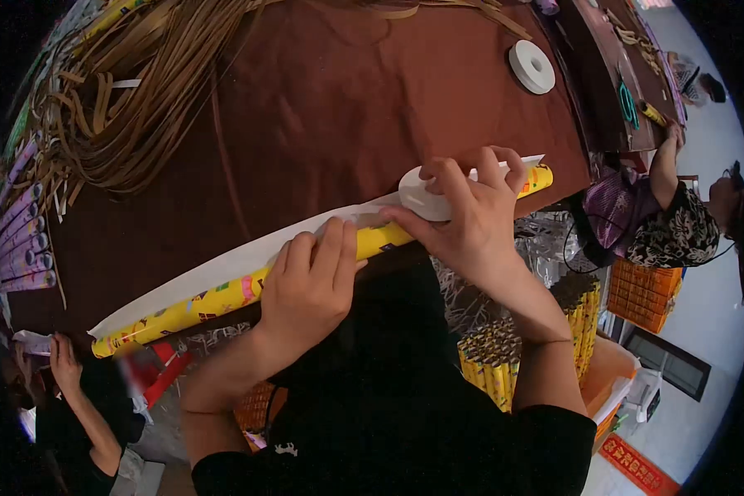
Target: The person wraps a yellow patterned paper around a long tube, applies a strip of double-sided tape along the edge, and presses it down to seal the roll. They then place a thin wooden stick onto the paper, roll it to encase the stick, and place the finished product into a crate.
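Observation:
A long roll of yellow printed paper [198, 307] lies slantwise along the near edge of the brown table [322, 107]. Its loose white edge [223, 258] stands out on the far side. My left hand [310, 281] is closed over the middle of the roll, fingers pressed on its top. My right hand [481, 217] grips a roll of white tape [417, 197] between thumb and fingers, right against the paper. The far right end of the paper roll shows beyond my right hand; the stretch beneath that hand is hidden.
Brown strips [157, 99] lie heaped at the far left, above several purple tubes [26, 240]. A second tape roll [531, 68] sits far right. Yellow tubes [492, 382] stand below my right arm. People work at right [670, 219] and lower left [87, 413].

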Motion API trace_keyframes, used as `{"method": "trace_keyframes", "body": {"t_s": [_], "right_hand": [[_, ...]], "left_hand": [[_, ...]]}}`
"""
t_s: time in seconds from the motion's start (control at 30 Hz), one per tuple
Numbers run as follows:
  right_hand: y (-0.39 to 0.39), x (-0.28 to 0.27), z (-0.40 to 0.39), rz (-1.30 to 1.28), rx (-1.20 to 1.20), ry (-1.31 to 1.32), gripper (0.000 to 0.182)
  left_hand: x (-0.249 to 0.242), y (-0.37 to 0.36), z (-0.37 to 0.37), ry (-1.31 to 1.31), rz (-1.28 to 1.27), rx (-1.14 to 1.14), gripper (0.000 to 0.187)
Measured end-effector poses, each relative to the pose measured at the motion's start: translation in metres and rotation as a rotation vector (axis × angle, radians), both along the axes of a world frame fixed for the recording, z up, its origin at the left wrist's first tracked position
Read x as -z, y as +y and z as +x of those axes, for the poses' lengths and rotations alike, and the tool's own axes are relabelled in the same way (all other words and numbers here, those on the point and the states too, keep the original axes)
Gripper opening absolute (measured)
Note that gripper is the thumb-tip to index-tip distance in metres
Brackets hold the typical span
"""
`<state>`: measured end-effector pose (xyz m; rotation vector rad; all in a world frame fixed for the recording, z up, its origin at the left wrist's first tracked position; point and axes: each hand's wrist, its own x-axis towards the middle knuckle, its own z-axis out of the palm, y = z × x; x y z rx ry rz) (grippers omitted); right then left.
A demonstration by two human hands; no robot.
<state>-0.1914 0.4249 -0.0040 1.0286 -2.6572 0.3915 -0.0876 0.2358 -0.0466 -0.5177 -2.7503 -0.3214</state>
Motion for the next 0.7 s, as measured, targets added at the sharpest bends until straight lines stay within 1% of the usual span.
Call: {"method": "trace_keyframes", "body": {"t_s": [0.1, 0.17, 0.27, 0.33, 0.47, 0.57, 0.7], "right_hand": [[0.023, -0.022, -0.015, 0.055, -0.04, 0.015, 0.043], [0.043, -0.037, -0.023, 0.082, 0.003, -0.054, 0.04], [0.072, -0.045, -0.037, 0.124, 0.063, -0.061, 0.039], [0.089, -0.04, -0.045, 0.13, 0.072, -0.028, 0.042], [0.106, -0.022, -0.053, 0.096, 0.107, -0.024, 0.046], [0.1, -0.016, -0.053, 0.078, 0.154, -0.036, 0.049], [0.098, -0.009, -0.056, 0.143, 0.107, 0.046, 0.048]], "left_hand": [[0.001, 0.001, 0.0, 0.014, -0.015, -0.009, 0.039], [0.002, 0.002, -0.001, 0.027, -0.022, -0.015, 0.037], [0.003, 0.002, 0.0, 0.053, -0.05, -0.021, 0.033], [0.004, 0.001, 0.0, 0.061, -0.115, -0.021, 0.031], [0.003, 0.001, 0.0, 0.056, -0.115, 0.0, 0.031], [0.0, 0.002, 0.0, 0.023, -0.112, 0.004, 0.03], [-0.001, 0.004, 0.0, 0.0, -0.109, 0.005, 0.032]]}}
